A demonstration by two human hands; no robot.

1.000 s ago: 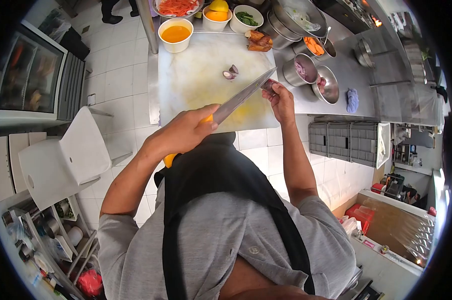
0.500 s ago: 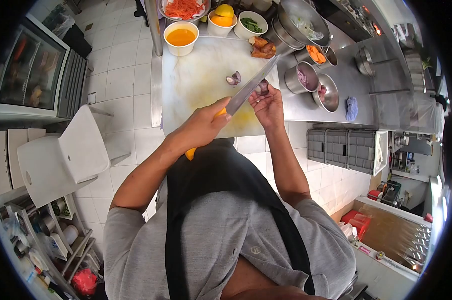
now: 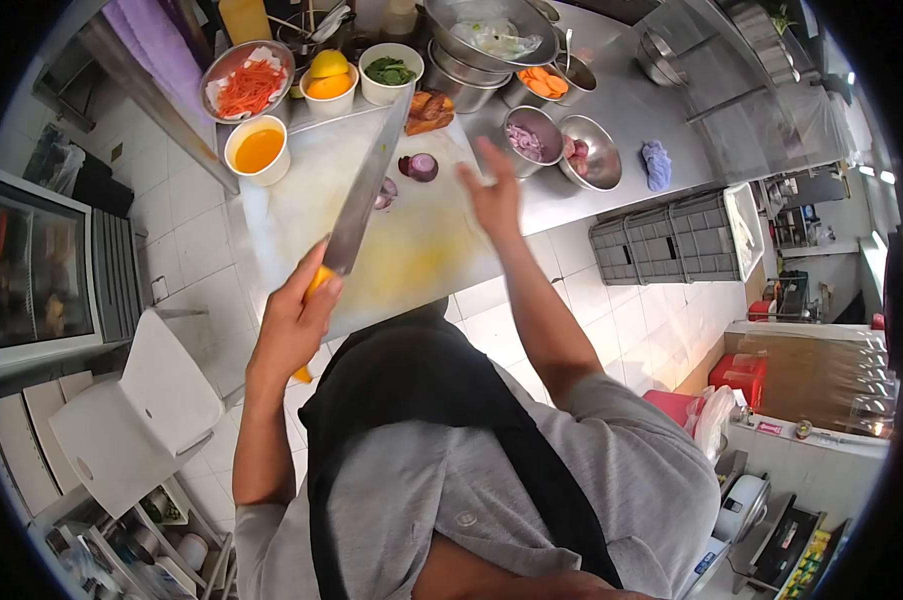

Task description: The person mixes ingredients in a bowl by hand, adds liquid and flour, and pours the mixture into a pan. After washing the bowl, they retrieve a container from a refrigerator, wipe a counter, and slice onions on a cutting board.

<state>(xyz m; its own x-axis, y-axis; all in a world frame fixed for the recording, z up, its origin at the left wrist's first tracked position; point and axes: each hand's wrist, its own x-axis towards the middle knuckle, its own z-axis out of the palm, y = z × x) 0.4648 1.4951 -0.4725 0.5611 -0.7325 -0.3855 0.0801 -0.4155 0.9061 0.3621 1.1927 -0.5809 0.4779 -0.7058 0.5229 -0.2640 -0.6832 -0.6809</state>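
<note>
My left hand (image 3: pixel 296 312) is wrapped round the yellow handle of a large kitchen knife (image 3: pixel 366 200), its blade slanting up over the white cutting board (image 3: pixel 281 240). A cut red onion (image 3: pixel 421 167) rests on the board to the right of the blade, while another onion piece (image 3: pixel 386 192) is partly hidden behind it. My right hand (image 3: pixel 496 195), slightly blurred, holds nothing, its fingers spread over the board's right edge. Closest to it is a steel pot (image 3: pixel 536 125) with sliced red onion inside.
Along the board's far side are orange liquid in a tub (image 3: pixel 259 150), shredded carrot (image 3: pixel 249 88), a lemon (image 3: pixel 329 64), chopped greens (image 3: pixel 390 71) and a browned piece of food (image 3: pixel 429 112). A steel bowl (image 3: pixel 596 155) and blue cloth (image 3: pixel 656 165) lie rightward.
My right hand has let go of the onion, which now lies on the board, and has moved toward the pot. The knife has swung more upright in my left hand. The view has shifted.
</note>
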